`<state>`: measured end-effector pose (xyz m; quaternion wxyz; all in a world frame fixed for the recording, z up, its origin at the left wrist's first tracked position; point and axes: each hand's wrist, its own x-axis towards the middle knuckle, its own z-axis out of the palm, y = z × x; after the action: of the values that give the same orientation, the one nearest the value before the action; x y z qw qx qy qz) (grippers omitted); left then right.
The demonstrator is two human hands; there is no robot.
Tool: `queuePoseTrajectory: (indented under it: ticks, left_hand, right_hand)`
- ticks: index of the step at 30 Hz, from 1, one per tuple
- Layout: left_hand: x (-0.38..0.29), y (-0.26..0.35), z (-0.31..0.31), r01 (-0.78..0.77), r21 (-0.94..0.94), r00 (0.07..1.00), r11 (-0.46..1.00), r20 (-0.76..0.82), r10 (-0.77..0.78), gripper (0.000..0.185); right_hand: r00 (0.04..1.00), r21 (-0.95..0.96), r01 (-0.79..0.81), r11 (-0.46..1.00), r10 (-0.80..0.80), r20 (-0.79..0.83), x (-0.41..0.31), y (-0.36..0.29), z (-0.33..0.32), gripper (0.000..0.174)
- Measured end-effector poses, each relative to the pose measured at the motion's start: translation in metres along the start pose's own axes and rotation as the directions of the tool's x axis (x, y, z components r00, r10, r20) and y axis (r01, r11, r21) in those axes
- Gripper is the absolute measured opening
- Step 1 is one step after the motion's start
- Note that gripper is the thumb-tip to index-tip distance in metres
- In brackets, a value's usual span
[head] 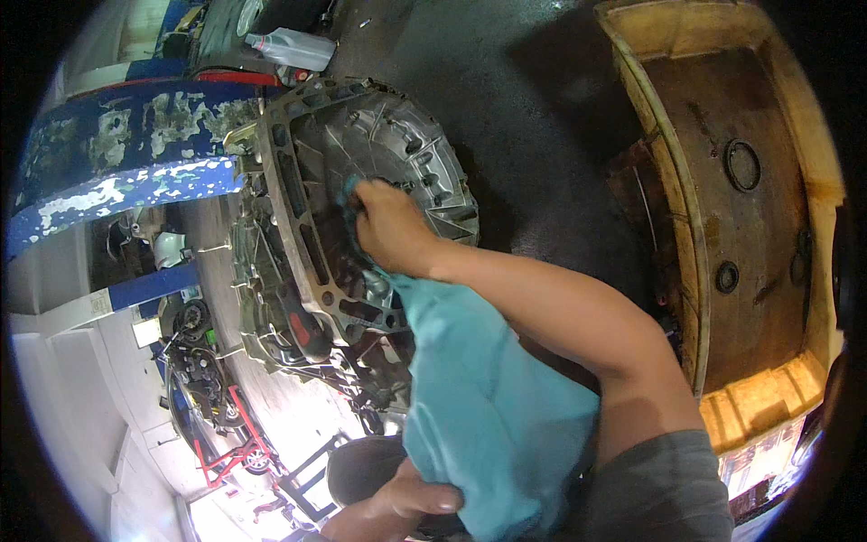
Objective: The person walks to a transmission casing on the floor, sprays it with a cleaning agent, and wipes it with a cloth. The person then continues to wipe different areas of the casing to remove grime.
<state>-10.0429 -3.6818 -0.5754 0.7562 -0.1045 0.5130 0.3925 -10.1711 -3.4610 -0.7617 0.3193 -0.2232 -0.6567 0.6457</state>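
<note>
My right hand (393,227) is inside the bowl of a cast metal bell housing (433,146), apparently a gearbox's, with part of a teal cloth (474,366) bunched in its fingers against the inner surface. The rest of the cloth hangs from there towards my body. Lower down, my left hand (420,498) holds the cloth's other end, its thumb lying over the edge. The housing's open-webbed rim (291,183) faces left. A black and red tool handle (303,328) lies against the rim's lower part. The right fingertips are partly hidden by cloth.
A blue beam with peeling paint (122,183) meets the housing's left side. At the right stands a yellow tray (698,305) holding a large ring (743,166) and a smaller ring (727,277). A plastic bottle (298,49) lies beyond the housing. A motorcycle (203,379) stands lower left.
</note>
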Motion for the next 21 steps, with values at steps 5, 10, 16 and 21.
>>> queuePoseTrajectory:
  ticks: [5, 10, 16, 21]
  left_hand:
    - [0.002, -0.032, -0.009, 0.024, 0.054, 0.992, 0.998, 0.123, -0.031, 0.094]
    - [0.004, -0.036, -0.010, 0.017, 0.083, 0.985, 0.996, 0.170, -0.031, 0.094]
    - [0.013, -0.032, -0.010, 0.013, 0.119, 0.975, 0.993, 0.219, -0.038, 0.095]
    - [0.022, -0.032, -0.010, -0.005, 0.124, 0.972, 0.992, 0.233, -0.024, 0.096]
  right_hand:
    - [0.979, 0.203, -0.035, 0.979, -0.008, 0.205, -0.013, -0.010, -0.021, 0.042]
    - [0.943, 0.627, -0.151, 0.764, -0.078, 0.323, -0.003, -0.015, -0.016, 0.049]
    - [0.924, 0.349, -0.243, 0.905, 0.106, 0.368, -0.055, 0.017, -0.025, 0.042]
    - [0.853, -0.038, -0.126, 0.991, 0.128, 0.506, -0.072, 0.033, -0.046, 0.036]
